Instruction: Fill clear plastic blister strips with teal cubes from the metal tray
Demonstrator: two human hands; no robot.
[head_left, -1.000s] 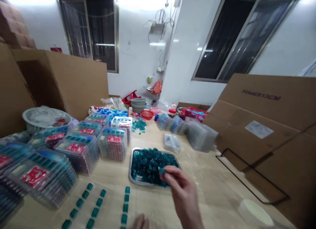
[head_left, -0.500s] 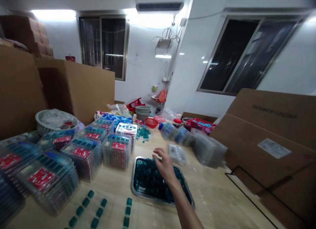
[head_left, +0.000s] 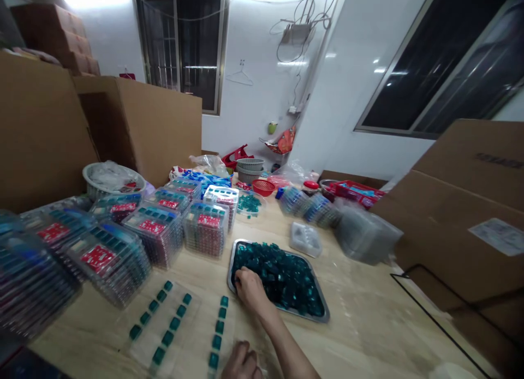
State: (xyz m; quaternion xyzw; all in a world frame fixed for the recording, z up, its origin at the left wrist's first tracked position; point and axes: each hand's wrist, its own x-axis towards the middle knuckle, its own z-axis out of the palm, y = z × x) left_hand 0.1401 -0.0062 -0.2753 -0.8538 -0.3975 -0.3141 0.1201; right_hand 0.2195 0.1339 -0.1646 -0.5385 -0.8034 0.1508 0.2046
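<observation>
Teal pieces, blocky and glossy, stand in three rows on the near left of the table. Five show in each row; clear plastic seems to lie under them. Left hand at the bottom edge, just right of the right-hand row, fingers curled; cannot tell whether anything is in its grip.

A little farther out, right hand at the near left part of the metal tray, fingertips bent down and drawn together. Whether a piece is pinched there, cannot tell. Inside the tray, a loose heap of the same pieces, tumbled at all angles.

Step in hand, as I judge it: picking from the heap, with the rows as the laid-out part. Next move would call for parting one piece from its neighbours, a sure pinch on faces that look slick, then a lift clear of the rim. Any placing by the rows asks for even spacing and a light touch.

Farther off: stacked clear boxes with red cards to the left; pale moulded tray just beyond the metal one; round dish of more teal pieces; red basket behind it.
</observation>
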